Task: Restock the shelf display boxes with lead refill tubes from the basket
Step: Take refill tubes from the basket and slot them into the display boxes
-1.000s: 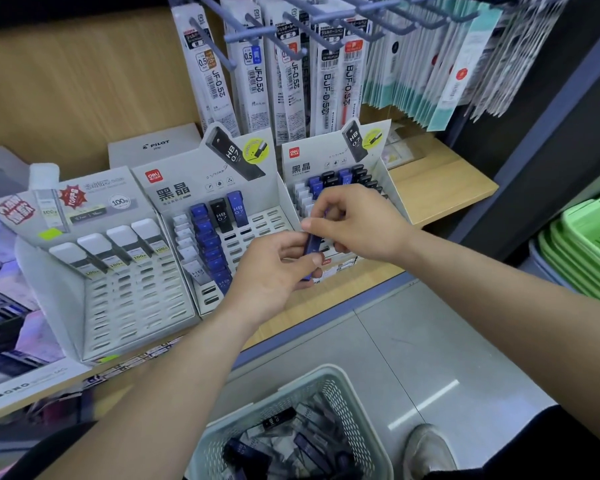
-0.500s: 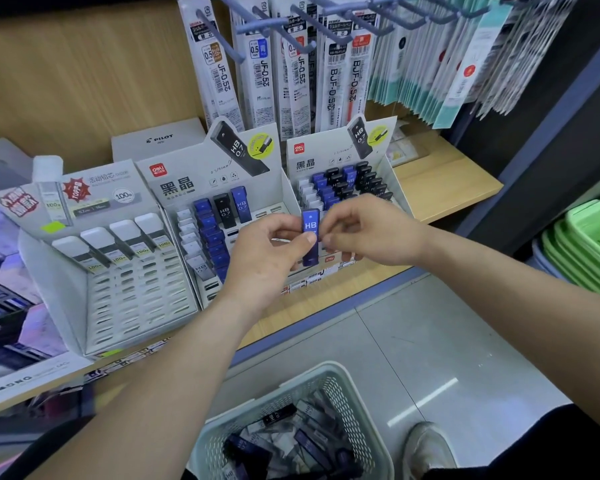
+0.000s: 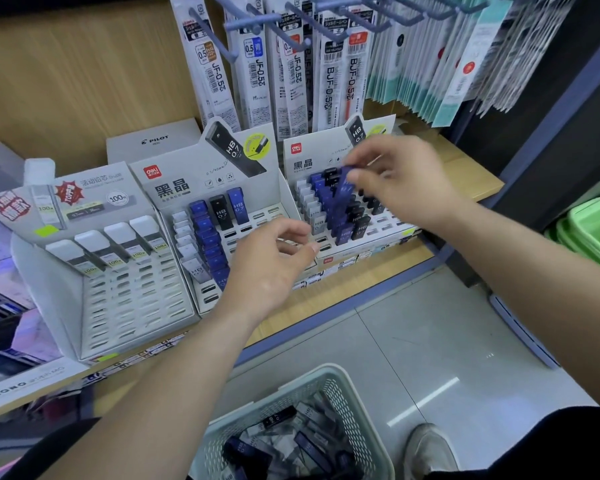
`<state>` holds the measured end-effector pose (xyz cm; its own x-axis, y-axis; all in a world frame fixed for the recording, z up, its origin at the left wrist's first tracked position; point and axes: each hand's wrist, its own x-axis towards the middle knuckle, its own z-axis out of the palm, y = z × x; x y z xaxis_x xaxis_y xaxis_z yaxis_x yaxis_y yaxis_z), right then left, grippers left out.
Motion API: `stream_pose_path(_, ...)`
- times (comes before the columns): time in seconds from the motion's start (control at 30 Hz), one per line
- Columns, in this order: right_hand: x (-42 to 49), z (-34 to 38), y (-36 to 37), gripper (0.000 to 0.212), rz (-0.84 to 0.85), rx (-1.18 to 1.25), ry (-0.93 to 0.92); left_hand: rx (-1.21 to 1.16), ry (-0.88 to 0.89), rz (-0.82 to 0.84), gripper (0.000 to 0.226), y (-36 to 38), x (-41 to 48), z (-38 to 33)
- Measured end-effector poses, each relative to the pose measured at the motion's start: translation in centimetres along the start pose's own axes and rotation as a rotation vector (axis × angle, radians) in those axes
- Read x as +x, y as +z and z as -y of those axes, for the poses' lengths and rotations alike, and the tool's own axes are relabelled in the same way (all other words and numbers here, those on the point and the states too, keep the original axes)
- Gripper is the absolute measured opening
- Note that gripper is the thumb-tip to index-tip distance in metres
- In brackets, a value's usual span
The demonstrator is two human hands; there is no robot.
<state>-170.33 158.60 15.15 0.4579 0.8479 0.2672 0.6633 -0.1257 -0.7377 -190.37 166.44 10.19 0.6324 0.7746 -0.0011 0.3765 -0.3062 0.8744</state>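
Blue lead tube (image 3: pixel 344 183) pinched in right fingers (image 3: pixel 357 175) above right-centre display box (image 3: pixel 340 157); left hand (image 3: pixel 271 268) loosely curled, empty. Crowded rows risked knocking neighbours.

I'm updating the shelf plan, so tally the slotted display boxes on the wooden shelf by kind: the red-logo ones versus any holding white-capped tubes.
Red-logo display boxes: 2
Display box with white-capped tubes: 1
Total: 3
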Motion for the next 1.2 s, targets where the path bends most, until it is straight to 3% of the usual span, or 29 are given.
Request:
stream_pose_path(0.1, 1.3, -1.6, -1.6, 0.008, -0.160, -0.134, 0.018, 0.208, 0.017, 0.092, 0.024, 0.1, -0.2, 0.6)
stream_pose_path(0.27, 2.3, -4.7, -0.5, 0.010, -0.109, -0.280, 0.061, 0.537, 0.027, 0.231, 0.050, 0.4, -0.4, 1.2)
stream_pose_path(0.7, 3.1, -6.4, 0.9, 0.012, 0.030, -0.420, 0.007, 0.458, -0.009, 0.254, 0.048, 0.2, 0.2, 2.0)
stream_pose_path(1.2, 3.3, -7.4, 2.3, 0.018, -0.037, -0.535, -0.073, 0.463, -0.012, 0.280, 0.047, 0.0, 0.1, 2.3)
